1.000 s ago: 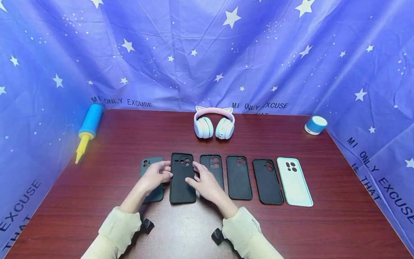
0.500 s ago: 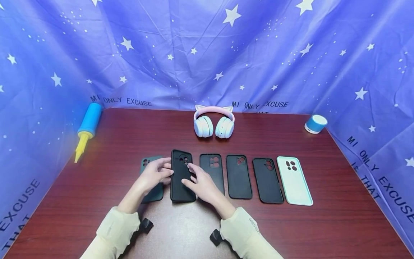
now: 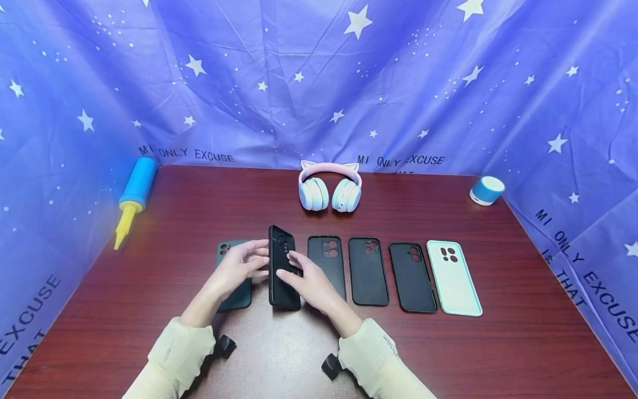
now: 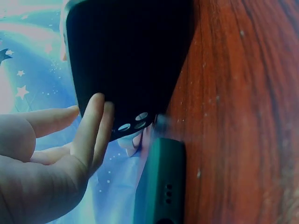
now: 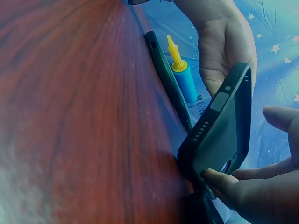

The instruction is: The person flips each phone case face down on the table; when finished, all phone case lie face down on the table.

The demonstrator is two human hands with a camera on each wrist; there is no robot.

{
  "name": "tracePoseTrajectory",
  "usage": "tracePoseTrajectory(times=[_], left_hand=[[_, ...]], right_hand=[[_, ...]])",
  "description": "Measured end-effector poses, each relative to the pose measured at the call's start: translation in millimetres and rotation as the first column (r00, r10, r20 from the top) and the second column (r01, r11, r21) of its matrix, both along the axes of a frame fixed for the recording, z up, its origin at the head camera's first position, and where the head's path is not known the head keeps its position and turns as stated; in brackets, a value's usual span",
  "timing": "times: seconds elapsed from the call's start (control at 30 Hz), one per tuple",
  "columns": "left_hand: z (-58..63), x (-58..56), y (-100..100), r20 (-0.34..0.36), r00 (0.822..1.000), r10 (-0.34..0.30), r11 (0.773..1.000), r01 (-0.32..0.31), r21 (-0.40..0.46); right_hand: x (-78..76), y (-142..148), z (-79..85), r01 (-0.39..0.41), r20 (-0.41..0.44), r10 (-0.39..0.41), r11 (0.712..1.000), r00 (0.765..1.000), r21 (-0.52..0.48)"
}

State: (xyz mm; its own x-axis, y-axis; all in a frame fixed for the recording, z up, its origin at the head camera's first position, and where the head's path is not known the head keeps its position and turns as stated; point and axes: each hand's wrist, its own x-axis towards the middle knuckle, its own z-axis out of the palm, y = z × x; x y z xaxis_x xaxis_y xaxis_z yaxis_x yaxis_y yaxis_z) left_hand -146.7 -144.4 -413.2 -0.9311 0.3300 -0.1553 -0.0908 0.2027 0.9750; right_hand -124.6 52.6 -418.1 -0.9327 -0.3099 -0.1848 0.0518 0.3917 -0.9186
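Note:
A black phone case (image 3: pixel 278 252) stands tilted on its right long edge, its left edge raised off the table (image 5: pixel 93 116). My left hand (image 3: pixel 239 269) holds that raised edge; in the left wrist view its thumb meets the rim and fingers (image 4: pixel 93 116) lie against the back. At the lower edge, my right hand (image 3: pixel 314 280) touches the case with its fingertips, and its thumb stands apart from the case in the right wrist view. Below my left hand lies a dark green phone case (image 3: pixel 236 299), partly covered. Another black case (image 3: pixel 326 271) is partly behind my right hand.
Farther right lie two more black cases (image 3: pixel 369 277) (image 3: pixel 413 282) and a pale mint case (image 3: pixel 456 282). Cat-ear headphones (image 3: pixel 330 188) stand at the back. A blue and yellow hand pump (image 3: pixel 135 194) is at the far left, a small blue speaker (image 3: pixel 487 191) at the far right.
The black case has gone from nearly flat to steeply tilted, its left edge rising. My left hand stays at that edge; my right fingers have shifted slightly left. The other cases stay put.

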Motion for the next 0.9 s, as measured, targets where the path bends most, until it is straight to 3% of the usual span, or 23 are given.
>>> tracePoseTrajectory(times=[0.3, 0.63, 0.9], left_hand=[[-2.1, -0.6, 1.0, -0.009, 0.998, -0.064, 0.996, 0.064, 0.054], [-2.5, 0.2, 2.1, -0.011, 0.997, -0.074, 0.996, 0.075, 0.045], [-4.2, 0.8, 2.0, 0.055, 0.994, -0.095, 0.995, 0.093, 0.042]], right_hand=[[-0.9, -1.0, -1.9, 0.002, 0.028, 0.0, 0.996, 1.0, -0.094], [-1.3, -2.0, -3.2, 0.012, 0.056, -0.002, 0.981, 0.998, -0.194], [-0.8, -1.6, -2.7, -0.02, 0.089, 0.055, 0.938, 0.994, -0.346]])
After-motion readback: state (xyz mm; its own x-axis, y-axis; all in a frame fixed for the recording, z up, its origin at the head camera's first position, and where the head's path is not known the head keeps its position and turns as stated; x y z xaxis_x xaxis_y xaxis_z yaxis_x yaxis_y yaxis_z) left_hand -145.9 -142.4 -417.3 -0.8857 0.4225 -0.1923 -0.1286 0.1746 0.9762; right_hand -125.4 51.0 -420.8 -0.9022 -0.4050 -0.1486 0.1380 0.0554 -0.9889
